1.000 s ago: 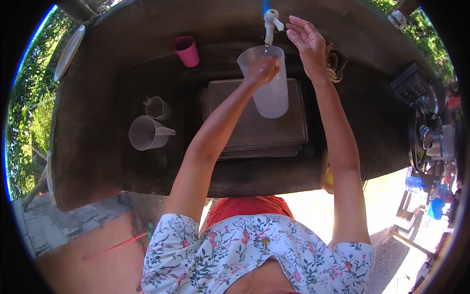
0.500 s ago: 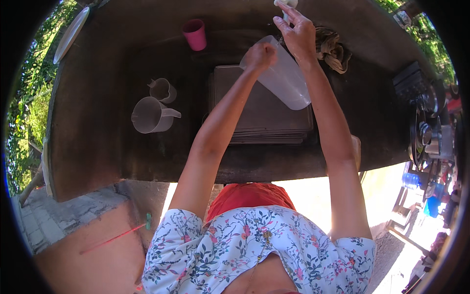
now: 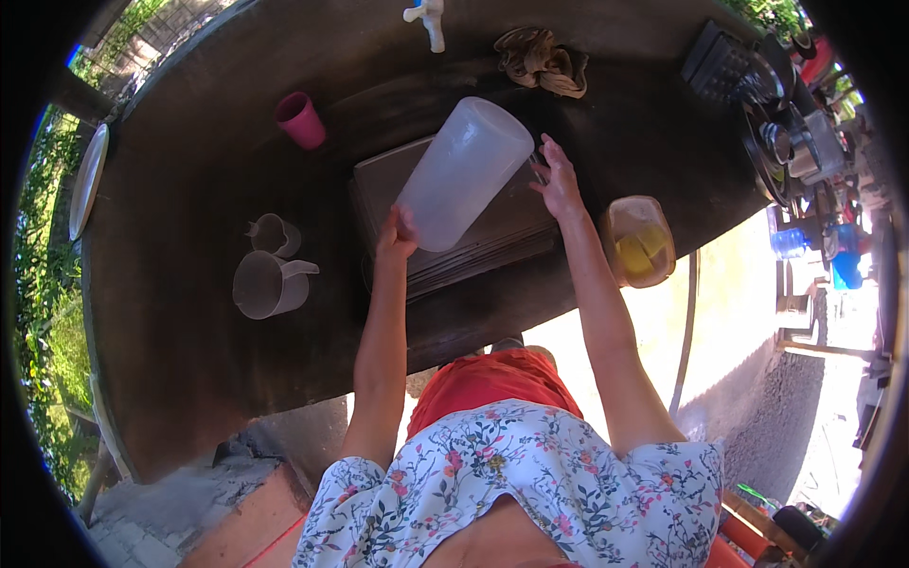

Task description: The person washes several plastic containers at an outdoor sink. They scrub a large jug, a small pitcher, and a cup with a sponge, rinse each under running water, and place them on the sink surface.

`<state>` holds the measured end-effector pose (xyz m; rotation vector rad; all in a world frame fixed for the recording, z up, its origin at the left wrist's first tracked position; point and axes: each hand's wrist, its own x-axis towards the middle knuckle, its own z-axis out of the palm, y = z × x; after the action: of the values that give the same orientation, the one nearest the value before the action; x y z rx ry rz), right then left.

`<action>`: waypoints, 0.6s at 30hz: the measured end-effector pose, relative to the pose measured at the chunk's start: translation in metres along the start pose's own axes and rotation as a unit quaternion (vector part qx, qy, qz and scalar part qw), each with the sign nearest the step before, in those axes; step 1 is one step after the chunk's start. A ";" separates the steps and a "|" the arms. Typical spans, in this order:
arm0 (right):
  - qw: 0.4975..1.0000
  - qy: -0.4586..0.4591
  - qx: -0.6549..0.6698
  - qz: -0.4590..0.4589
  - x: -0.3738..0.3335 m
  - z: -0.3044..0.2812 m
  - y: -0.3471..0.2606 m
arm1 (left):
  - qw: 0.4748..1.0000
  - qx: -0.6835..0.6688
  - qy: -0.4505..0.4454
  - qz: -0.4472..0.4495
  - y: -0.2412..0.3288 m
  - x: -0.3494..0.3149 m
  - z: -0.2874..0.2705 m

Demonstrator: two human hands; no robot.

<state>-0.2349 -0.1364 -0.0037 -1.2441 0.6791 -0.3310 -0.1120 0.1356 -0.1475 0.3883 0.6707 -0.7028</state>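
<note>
My left hand (image 3: 396, 237) grips a translucent plastic pitcher (image 3: 466, 175) at its lower-left end. The pitcher is tilted, its rounded base toward the upper right. Beside that base, my right hand (image 3: 559, 180) is open with fingers apart; whether a fingertip touches the plastic I cannot tell. Beneath the pitcher lies a stack of flat grey sheets (image 3: 374, 185) on the dark counter. Two clear plastic measuring jugs, a larger one (image 3: 260, 286) and a smaller one (image 3: 273, 235), stand to the left.
A white tap (image 3: 434, 28) juts from the back wall, with a crumpled brown cloth (image 3: 538, 64) right of it. A pink cup (image 3: 301, 121) stands back left. At the right front edge sits a tub (image 3: 620, 213) holding something yellow (image 3: 642, 251). Pots and pans (image 3: 781, 142) crowd the far right.
The pitcher has swung round, its base now pointing up and right instead of down and right. My right hand has come away from the tap to beside the base. The view has shifted.
</note>
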 end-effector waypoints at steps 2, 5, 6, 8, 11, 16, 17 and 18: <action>1.000 -0.018 0.025 -0.004 -0.014 -0.005 0.007 | 0.997 0.049 -0.048 0.019 -0.003 -0.006 0.008; 0.998 0.048 0.037 0.004 -0.031 -0.024 0.013 | 0.950 0.190 -0.243 0.047 0.002 -0.026 0.041; 0.997 0.060 0.047 -0.013 -0.036 -0.033 0.015 | 0.936 0.239 -0.231 0.115 -0.003 -0.036 0.056; 0.994 0.075 0.068 -0.040 -0.047 -0.054 0.021 | 0.886 0.356 -0.188 0.229 -0.011 -0.064 0.086; 0.992 0.111 -0.036 -0.047 -0.059 -0.086 0.032 | 0.751 0.528 -0.242 0.313 -0.036 -0.114 0.126; 0.908 0.157 -0.350 -0.166 -0.068 -0.154 0.056 | 0.450 0.739 -0.303 0.399 -0.100 -0.182 0.158; 0.873 0.173 -0.422 -0.175 -0.068 -0.173 0.060 | 0.406 0.758 -0.300 0.412 -0.115 -0.190 0.159; 0.832 0.188 -0.490 -0.182 -0.068 -0.194 0.064 | 0.355 0.760 -0.316 0.444 -0.129 -0.196 0.161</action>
<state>-0.4183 -0.2240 -0.0750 -2.3514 1.0034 -0.5873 -0.2452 0.0492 0.0888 1.9073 -1.2486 -0.0920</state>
